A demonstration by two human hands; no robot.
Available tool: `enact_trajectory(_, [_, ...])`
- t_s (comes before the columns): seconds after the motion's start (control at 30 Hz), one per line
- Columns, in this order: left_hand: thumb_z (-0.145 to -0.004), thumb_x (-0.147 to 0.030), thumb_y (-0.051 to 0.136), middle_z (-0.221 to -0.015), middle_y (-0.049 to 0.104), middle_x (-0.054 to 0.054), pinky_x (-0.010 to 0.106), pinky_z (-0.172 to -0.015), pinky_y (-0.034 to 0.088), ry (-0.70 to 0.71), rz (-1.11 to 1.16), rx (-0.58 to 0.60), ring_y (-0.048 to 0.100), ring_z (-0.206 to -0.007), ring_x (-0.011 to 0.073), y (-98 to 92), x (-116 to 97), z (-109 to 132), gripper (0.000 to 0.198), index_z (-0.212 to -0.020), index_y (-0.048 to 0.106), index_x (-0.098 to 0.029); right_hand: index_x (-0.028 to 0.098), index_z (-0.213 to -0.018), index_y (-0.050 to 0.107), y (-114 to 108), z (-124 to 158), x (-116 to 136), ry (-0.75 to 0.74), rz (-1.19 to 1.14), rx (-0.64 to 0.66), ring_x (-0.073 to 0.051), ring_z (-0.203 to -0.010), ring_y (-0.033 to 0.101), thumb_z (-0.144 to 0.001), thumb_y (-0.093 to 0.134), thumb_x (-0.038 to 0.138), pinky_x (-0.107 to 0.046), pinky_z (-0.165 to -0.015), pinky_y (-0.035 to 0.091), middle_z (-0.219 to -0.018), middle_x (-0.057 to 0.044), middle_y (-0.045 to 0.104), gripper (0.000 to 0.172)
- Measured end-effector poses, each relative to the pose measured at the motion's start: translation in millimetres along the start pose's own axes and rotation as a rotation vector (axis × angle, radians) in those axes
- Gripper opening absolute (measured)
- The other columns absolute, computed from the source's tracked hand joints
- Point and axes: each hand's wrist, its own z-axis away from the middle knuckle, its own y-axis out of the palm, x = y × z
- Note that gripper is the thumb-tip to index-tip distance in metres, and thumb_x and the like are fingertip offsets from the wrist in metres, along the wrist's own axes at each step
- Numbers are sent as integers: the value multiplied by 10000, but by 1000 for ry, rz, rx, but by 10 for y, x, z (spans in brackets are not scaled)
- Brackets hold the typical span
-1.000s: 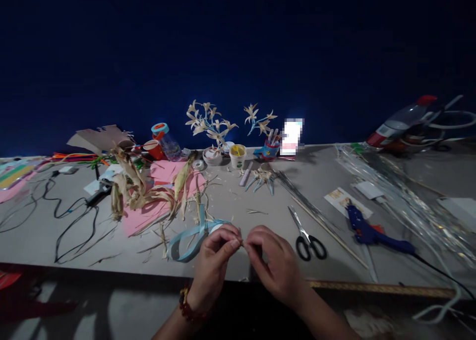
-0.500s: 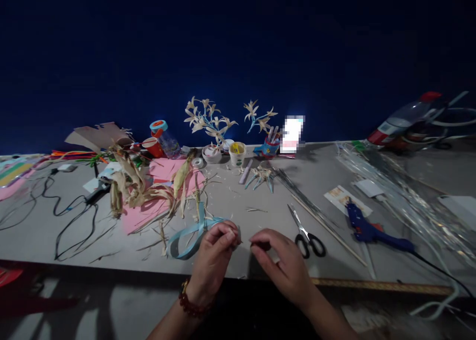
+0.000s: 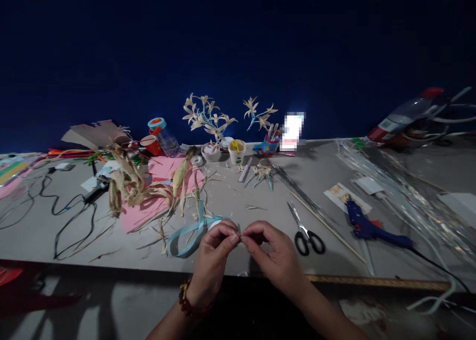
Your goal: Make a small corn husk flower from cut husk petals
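My left hand and my right hand meet over the table's front edge, thumb and forefinger pinched on each. What lies between the fingertips is too small and hidden to name. A light blue ribbon lies looped just left of my left hand. To the right of my right hand rest black-handled scissors. Beyond the hands, small pale flower pieces with blue stems lie bunched together. Thin pale husk scraps sit nearer.
Dried corn husks cover pink paper at left, near black cables. Husk flower branches stand behind small cups. At right lie silvery wires, a blue glue gun and clear plastic wrapping.
My right hand has moved left and slightly up, so its fingertips now meet those of my left hand. The left hand stays nearly in place, and the things on the table stay put.
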Motion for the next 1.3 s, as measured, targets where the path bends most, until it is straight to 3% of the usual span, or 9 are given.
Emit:
enact_trajectory(0.37, [-726,-246,852,-821,612,17,265,-773,453,-15,66,-27,564,-818,152,28,20,8,155,-704,713,-179,226,-916,550,27,18,-69,-247,143,-71,-166,-740,623,-969,507,162,-267,-699,488,-814,-14,644,93])
enact_trajectory(0.53, [-735,-251,841,-808,596,13,252,-707,437,-49,137,-36,537,-738,128,17,-1,-21,167,-704,697,-171,223,-946,560,-124,72,-216,-193,258,-68,-174,-757,637,-988,507,168,-273,-715,470,-832,-15,665,87])
enact_trajectory(0.67, [-741,-228,836,-784,586,0,251,-718,445,-71,181,-14,526,-705,110,17,-1,-21,161,-705,691,-169,216,-832,565,-192,87,-280,-180,328,55,-184,-715,616,-1014,504,249,-286,-672,441,-752,-12,645,195])
enact_trajectory(0.83, [-714,-245,859,-814,617,3,223,-704,453,-122,174,-36,566,-732,107,60,17,-14,189,-700,688,-166,206,-978,583,-110,72,-151,-148,152,67,-168,-763,623,-961,618,337,-280,-718,465,-914,-34,677,137])
enact_trajectory(0.97, [-739,-296,842,-828,620,5,244,-727,481,-98,98,-26,581,-765,123,46,42,0,192,-725,692,-178,210,-880,596,-55,33,-48,-70,10,132,-159,-753,603,-986,528,260,-275,-709,452,-809,-7,648,135])
enact_trajectory(1.03, [-819,-282,771,-896,642,20,273,-756,497,12,-60,0,599,-816,146,-1,27,19,108,-897,728,-220,208,-829,594,-53,22,-30,55,-163,162,-145,-700,589,-989,513,276,-257,-658,459,-761,2,628,191])
enact_trajectory(1.13, [-877,-160,683,-1102,648,65,358,-884,494,402,-495,60,613,-989,200,-78,-59,36,349,-1204,670,-279,199,-781,583,-64,17,-27,249,-458,203,-120,-602,559,-973,547,356,-229,-578,465,-705,12,614,251])
enact_trajectory(1.23, [-850,-32,661,-1071,663,66,410,-945,460,746,-893,169,610,-1016,215,-99,-174,15,385,-1158,683,-261,191,-742,573,-66,20,-31,359,-599,218,-105,-546,540,-930,613,417,-216,-542,454,-653,17,615,296])
enact_trajectory(1.3, [-844,2,654,-997,682,49,426,-958,447,837,-983,216,617,-967,205,-77,-223,-8,348,-1085,687,-247,191,-735,569,-62,30,-42,403,-639,233,-100,-516,534,-915,633,447,-212,-520,449,-632,21,612,319])
